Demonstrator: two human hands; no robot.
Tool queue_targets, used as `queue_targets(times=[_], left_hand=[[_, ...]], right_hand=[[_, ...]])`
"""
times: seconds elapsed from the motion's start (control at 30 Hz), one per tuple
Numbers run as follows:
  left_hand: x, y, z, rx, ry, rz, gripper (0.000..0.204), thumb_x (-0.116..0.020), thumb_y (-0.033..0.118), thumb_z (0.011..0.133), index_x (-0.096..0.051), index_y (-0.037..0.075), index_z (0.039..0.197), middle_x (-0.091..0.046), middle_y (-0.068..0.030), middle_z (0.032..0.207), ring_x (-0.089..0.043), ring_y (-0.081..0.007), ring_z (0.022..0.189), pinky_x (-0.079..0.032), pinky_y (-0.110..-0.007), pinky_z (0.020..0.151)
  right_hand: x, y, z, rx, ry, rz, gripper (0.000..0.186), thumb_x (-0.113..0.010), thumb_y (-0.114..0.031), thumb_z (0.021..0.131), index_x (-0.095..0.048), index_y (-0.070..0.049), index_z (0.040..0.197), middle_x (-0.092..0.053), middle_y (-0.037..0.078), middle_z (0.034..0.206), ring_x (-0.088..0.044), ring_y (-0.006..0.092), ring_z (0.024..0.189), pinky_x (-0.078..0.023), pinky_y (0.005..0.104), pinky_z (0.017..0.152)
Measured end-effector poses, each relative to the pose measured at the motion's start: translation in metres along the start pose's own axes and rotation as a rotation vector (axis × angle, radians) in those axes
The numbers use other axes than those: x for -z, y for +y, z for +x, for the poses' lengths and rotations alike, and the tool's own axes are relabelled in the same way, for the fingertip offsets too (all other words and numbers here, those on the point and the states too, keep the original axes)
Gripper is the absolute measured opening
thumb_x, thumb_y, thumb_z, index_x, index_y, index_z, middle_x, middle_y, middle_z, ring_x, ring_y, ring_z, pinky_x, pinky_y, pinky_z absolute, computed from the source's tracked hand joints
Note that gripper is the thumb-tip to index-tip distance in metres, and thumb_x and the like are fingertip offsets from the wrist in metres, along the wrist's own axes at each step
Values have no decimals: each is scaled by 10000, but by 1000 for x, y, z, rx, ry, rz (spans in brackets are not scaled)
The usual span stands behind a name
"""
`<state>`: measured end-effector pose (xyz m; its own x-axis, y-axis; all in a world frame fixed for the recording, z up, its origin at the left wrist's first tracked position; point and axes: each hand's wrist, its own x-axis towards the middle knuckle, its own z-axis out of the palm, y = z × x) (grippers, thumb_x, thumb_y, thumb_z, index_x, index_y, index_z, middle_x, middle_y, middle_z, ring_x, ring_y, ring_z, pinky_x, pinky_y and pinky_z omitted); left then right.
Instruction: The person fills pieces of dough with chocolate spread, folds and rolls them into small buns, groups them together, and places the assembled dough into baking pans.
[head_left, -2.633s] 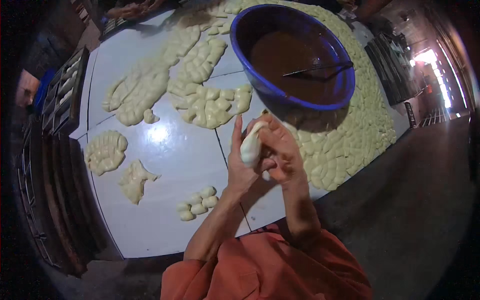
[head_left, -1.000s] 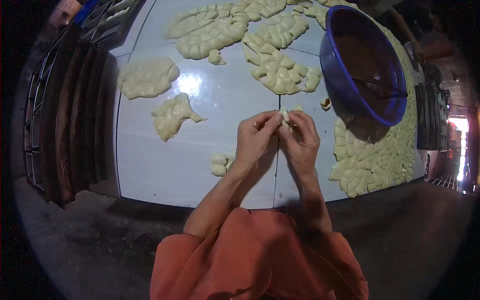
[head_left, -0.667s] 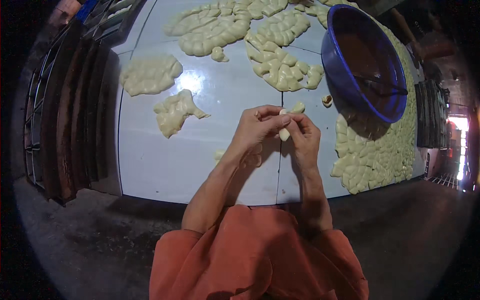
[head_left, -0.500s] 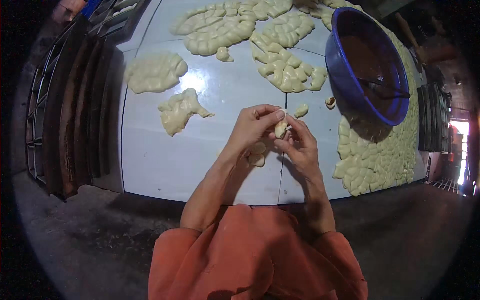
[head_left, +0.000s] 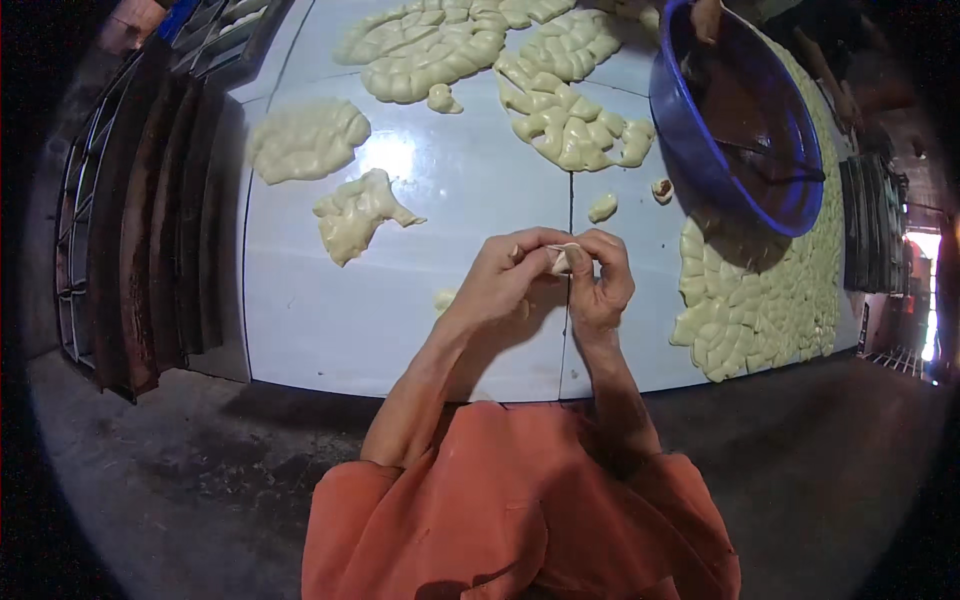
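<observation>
The soft dough piece (head_left: 560, 259), pinched above the white surface (head_left: 330, 320), could tear or slip if squeezed unevenly. The left hand (head_left: 500, 280) and right hand (head_left: 600, 280) meet fingertip to fingertip, fingers closed around it, forearms rising from the orange sleeves.

1. The person wears an orange top (head_left: 520, 510), loose and creased, filling the lower middle of the view.
2. Its short sleeves end above the elbows; the left sleeve (head_left: 345, 500) has a plain hem, while the right sleeve (head_left: 690, 500) bunches in folds.
3. Both forearms are bare from sleeve to wrist.
4. The left hand (head_left: 500, 280) and right hand (head_left: 600, 285) are bare, with no gloves, rings or watch visible.
</observation>
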<state>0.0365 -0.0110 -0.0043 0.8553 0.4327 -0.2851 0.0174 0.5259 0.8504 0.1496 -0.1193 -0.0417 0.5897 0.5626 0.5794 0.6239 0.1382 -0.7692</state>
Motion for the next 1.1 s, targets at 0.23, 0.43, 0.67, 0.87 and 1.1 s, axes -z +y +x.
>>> queue_targets(times=[0.23,0.43,0.67,0.87,1.1], left_hand=[[0,-4,-5,-10,93,203,312,-707,212,953,-706,-35,1144,-719,-69,1000,-658,-133,920,-532,-286,845],[9,-13,-16,67,105,370,406,-666,335,983,-685,-14,1190,-729,-92,969,-678,-153,855,-552,-317,753],[29,-7,-38,-440,-39,1295,537,-794,255,792,-626,86,1273,-652,-129,1185,-589,-307,1164,-424,-419,995],[26,-29,-33,-359,-129,1306,299,-733,142,784,-637,71,1059,-645,-105,973,-624,-308,942,-441,-460,872],[26,-3,-54,-223,-120,1254,652,-724,204,852,-455,72,1431,-641,-142,1188,-598,-344,1117,-383,-511,1029]], right_hand=[[12,-1,0,-278,-155,-45,160,-740,-98,914,-628,-21,998,-662,97,913,-646,211,759,-523,314,657],[42,-35,-2,-74,-412,-106,225,-740,-80,895,-686,-33,1109,-666,123,1011,-680,231,850,-550,325,748],[60,-12,-32,-803,-630,106,210,-664,-147,960,-679,-4,1113,-701,112,977,-676,171,862,-545,311,769],[45,-20,-33,-477,-665,-49,178,-667,-138,946,-684,-26,1084,-684,105,966,-669,251,834,-532,348,746],[37,-25,-21,-168,-650,-354,168,-648,-83,936,-684,-2,1078,-637,140,1118,-662,256,905,-532,328,813]])
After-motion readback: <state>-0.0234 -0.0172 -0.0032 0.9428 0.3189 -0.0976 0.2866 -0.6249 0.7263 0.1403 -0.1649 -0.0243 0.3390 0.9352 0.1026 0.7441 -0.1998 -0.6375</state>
